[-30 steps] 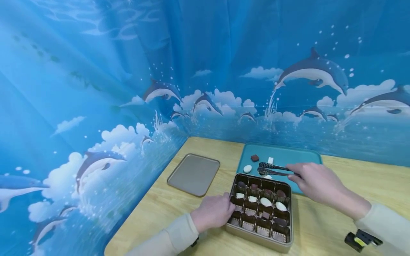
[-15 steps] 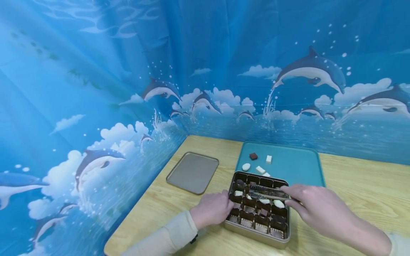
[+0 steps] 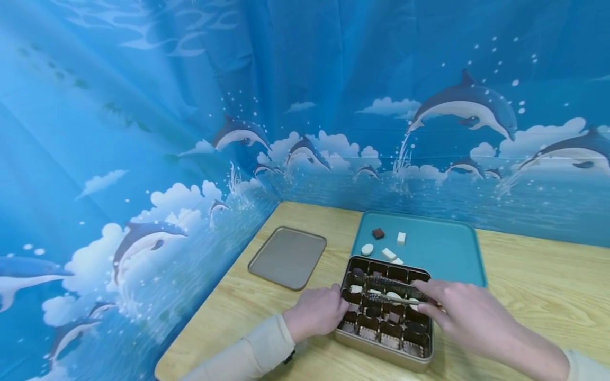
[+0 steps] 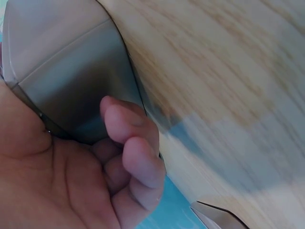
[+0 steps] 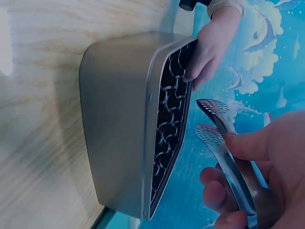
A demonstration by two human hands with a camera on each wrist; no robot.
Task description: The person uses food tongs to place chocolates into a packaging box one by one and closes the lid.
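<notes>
Left grip (image 3: 316,313) on the tin (image 5: 114,124), right grip (image 3: 472,315) on the tongs (image 5: 232,172)!
I'm seeing the tin held by its left side, well in from the table's (image 3: 233,307) left edge, tongs pinched above it.

The head view is bright; wrist views dimmer; table (image 4: 238,148) softly shadowed.

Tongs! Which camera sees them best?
The right wrist view: the tongs look big there, with both tips clear. The head view shows them small, over the dark-lined box. The left wrist view doesn't show them.
</notes>
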